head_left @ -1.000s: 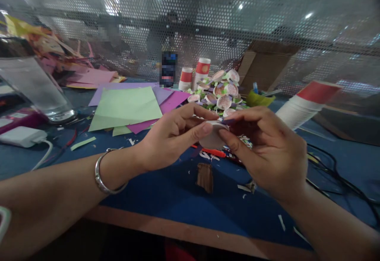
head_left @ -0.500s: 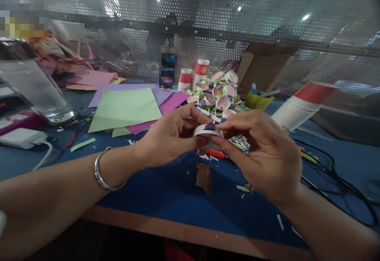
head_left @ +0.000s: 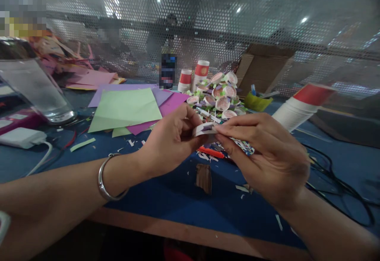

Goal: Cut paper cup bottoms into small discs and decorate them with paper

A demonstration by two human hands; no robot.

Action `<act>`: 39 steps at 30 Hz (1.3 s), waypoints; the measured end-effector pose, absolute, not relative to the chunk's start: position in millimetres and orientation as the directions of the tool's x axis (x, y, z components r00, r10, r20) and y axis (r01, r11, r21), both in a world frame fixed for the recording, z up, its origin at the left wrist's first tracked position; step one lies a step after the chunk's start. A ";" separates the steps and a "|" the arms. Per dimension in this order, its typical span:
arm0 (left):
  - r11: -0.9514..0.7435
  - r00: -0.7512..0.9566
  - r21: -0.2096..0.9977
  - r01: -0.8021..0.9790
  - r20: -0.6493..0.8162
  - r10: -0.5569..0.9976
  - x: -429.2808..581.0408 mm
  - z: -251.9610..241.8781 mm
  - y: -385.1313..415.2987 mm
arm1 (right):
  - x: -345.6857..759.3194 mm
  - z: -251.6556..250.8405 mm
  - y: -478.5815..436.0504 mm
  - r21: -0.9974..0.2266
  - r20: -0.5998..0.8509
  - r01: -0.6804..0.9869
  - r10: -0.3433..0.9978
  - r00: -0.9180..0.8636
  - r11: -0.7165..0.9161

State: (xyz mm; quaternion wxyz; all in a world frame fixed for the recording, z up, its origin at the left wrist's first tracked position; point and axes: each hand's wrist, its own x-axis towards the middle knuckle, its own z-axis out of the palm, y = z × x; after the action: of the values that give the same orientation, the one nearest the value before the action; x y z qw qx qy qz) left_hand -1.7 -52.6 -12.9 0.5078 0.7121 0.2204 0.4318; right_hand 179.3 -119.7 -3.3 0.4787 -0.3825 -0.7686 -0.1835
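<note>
My left hand [head_left: 169, 144] is closed around the left side of a small white cut-off paper cup bottom [head_left: 199, 130], held above the table. A small purple paper piece [head_left: 208, 127] lies against its rim. The thumb and fingers of my right hand [head_left: 264, 156] pinch that paper at the rim's right end; their tips hide part of it. Below the hands lie an orange-red pen-like tool [head_left: 211, 152] and a brown cardboard scrap [head_left: 204, 178]. Behind them is a heap of similar cup bottoms [head_left: 222, 103] with green and purple paper pieces.
Green paper sheets [head_left: 127, 108] lie over purple ones at left, near a water bottle [head_left: 41, 87] and a white adapter [head_left: 23, 137]. Stacked paper cups [head_left: 303, 108] lean at right, by black cables [head_left: 332, 178]. Paper scraps litter the blue table [head_left: 166, 197].
The cup bottom has tilted so its rim faces me more, showing the purple piece lying along it. My right hand has shifted slightly right and down; my left still holds on.
</note>
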 end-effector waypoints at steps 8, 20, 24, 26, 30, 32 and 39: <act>-0.364 0.505 0.913 -0.185 0.406 0.762 1.5 -15.6 -53.7 | 178.1 -2.8 -122.3 -0.042 0.887 0.775 0.380 -0.262 0.631; -0.565 0.529 0.798 -0.209 0.579 0.621 -6.1 -14.1 -44.2 | 174.9 -2.9 -119.1 -0.637 0.674 0.536 0.738 0.039 0.554; -0.655 0.482 0.739 -0.158 0.637 0.602 -6.3 -14.5 -42.3 | 173.3 -2.0 -120.0 -0.727 0.586 0.471 0.809 0.045 0.501; -0.707 0.443 0.695 -0.134 0.680 0.584 -6.7 -14.4 -43.4 | 172.2 -2.7 -120.0 -0.769 0.555 0.411 0.830 0.051 0.489; -0.801 0.432 0.598 -0.041 0.733 0.525 -7.4 -14.9 -46.9 | 170.6 -5.9 -118.8 -0.854 0.486 0.232 0.873 0.037 0.465; -0.854 0.444 0.520 0.004 0.764 0.468 -7.6 -15.9 -47.4 | 170.6 -7.7 -118.3 -0.876 0.463 0.168 0.886 0.027 0.452; -0.922 0.461 0.378 0.079 0.807 0.370 -10.0 -17.4 -47.0 | 170.6 -8.4 -117.9 -0.914 0.403 0.036 0.915 -0.017 0.404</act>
State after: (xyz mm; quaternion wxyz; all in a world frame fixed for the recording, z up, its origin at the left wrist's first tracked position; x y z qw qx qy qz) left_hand -10.0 -47.0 -17.4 0.1451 0.8422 0.1334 0.5018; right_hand 170.6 -117.9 -8.4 0.5805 -0.3934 -0.6040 0.3787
